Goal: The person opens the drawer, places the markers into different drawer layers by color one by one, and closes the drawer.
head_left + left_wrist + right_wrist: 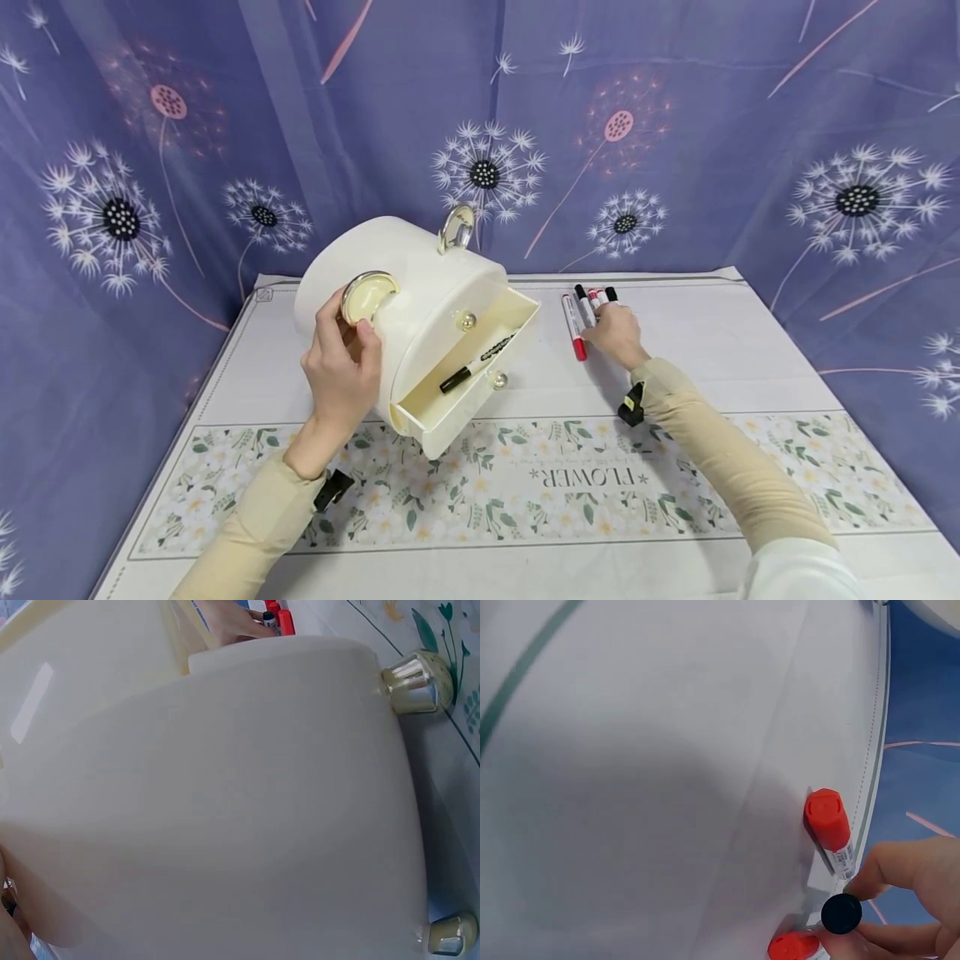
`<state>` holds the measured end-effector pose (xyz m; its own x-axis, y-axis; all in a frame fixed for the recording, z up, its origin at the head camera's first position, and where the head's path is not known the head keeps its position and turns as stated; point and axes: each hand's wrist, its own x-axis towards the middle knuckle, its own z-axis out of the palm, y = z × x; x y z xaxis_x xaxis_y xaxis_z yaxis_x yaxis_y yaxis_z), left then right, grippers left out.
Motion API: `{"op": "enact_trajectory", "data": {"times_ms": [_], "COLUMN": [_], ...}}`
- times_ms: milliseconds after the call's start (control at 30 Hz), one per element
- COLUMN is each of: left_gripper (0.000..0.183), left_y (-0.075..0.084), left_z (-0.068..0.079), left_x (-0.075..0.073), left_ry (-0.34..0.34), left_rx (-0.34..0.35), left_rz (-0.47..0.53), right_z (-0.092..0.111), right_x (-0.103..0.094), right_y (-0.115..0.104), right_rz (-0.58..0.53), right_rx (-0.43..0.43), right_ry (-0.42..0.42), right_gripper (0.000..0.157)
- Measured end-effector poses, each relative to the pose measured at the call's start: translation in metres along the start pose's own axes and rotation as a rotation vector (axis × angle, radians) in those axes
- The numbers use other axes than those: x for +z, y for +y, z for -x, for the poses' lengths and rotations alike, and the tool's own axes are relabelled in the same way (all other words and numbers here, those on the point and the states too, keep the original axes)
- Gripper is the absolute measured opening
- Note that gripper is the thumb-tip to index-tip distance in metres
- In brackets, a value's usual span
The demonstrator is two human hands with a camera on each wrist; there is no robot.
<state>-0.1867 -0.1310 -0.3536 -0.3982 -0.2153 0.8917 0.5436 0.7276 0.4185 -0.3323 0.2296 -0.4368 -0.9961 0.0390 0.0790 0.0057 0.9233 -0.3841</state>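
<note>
A white rounded drawer box point(390, 250) with gold-rimmed ears stands on the left side of the table. My left hand point(341, 367) grips its near ear point(369, 298) between thumb and fingers. One drawer point(453, 429) is pulled out, and a black-capped marker point(457, 380) lies inside. Over on the right, my right hand point(617, 335) is down at a group of markers point(595, 297). In the right wrist view it pinches a marker with a black end point(841, 913), seen end-on. Beside that lies a red-capped marker point(829, 821); another red cap point(793, 946) shows below.
A white table mat with a floral band point(592, 479) covers the table. Purple dandelion-print curtain point(555, 125) hangs behind and at both sides. Gold knobs point(499, 380) stick out from the drawer fronts.
</note>
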Motion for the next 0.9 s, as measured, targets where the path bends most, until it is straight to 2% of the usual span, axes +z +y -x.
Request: {"op": "enact_trajectory", "data": {"times_ms": [233, 667, 900], "left_gripper": [0.038, 0.036, 0.036], "left_y": [0.0, 0.0, -0.002], "left_z": [0.0, -0.002, -0.003], "left_x": [-0.002, -0.002, -0.002], "left_ry": [-0.009, -0.052, -0.044], "left_rx": [0.0, -0.019, -0.019], "left_rz": [0.005, 0.043, 0.033], "right_z": [0.004, 0.009, 0.01], "right_x": [-0.007, -0.012, -0.016], "right_y": [-0.001, 0.0, -0.001], "right_rz": [-0.043, -0.11, -0.138], "right_rx": [-0.012, -0.066, -0.104], "right_ry": [-0.019, 0.014, 0.043], "right_gripper": [0.04, 0.042, 0.042]}}
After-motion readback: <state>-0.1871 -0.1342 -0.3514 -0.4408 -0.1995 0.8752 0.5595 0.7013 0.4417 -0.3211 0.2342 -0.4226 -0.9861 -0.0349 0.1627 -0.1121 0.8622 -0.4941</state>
